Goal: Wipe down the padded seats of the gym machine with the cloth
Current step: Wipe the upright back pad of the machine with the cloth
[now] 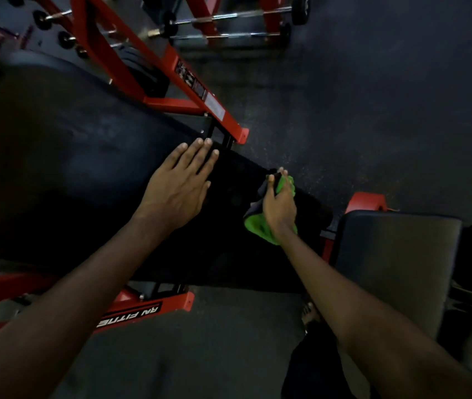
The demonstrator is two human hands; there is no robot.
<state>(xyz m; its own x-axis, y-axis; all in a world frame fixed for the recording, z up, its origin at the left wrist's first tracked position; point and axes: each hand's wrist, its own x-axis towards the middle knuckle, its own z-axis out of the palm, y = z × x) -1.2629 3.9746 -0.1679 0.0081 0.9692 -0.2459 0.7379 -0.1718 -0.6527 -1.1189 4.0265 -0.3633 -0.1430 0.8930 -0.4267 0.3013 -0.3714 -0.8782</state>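
Where the left hand [178, 185] lay: flat, fingers straight, on the long black padded seat [56, 156] at centre.
Right hand [279, 204]: curled round the crumpled green-and-dark cloth [256, 226], over the seat's right end.
Frame: red steel rails [229, 122], far and near of the seat.
Second pad: black square cushion [396, 254], near right.

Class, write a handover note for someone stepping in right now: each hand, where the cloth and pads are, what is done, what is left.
Left hand: open, fingers straight, over the long pad; contact unclear.
Right hand: grips the green cloth at that pad's narrower end.
Square pad: to the right, no hand on it.
Done: cannot tell; no wipe marks show.
Left: probably finish the long pad, then the square pad.
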